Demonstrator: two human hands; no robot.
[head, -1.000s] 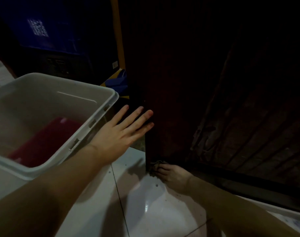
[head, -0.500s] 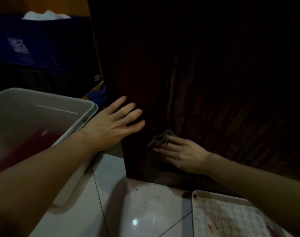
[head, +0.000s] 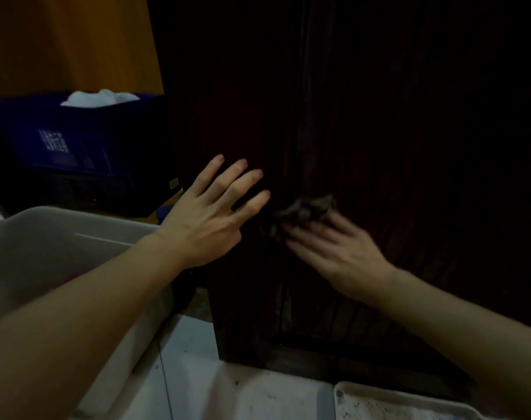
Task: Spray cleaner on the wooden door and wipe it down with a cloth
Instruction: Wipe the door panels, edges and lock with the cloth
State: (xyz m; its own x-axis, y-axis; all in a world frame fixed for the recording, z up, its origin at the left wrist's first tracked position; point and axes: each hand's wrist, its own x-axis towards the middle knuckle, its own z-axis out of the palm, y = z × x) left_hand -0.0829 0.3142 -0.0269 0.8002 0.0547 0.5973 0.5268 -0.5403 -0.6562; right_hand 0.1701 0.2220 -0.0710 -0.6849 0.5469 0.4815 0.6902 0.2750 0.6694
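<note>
A dark wooden door fills the middle and right of the dim head view, standing on pale floor tiles. My left hand lies flat on the door's left edge with straight, spread fingers. My right hand presses a crumpled grey cloth against the door face with straight fingers; the hand is motion-blurred. The cloth shows above my fingertips, just right of my left hand. No spray bottle is in view.
A large white plastic bin stands at the left beside the door. Behind it sits a dark blue crate with white fabric on top. A white patterned tray lies on the floor at lower right.
My right hand has carried the cloth from the door's bottom corner upward along the door face. My left hand stays on the door's edge. The view has tilted up.
</note>
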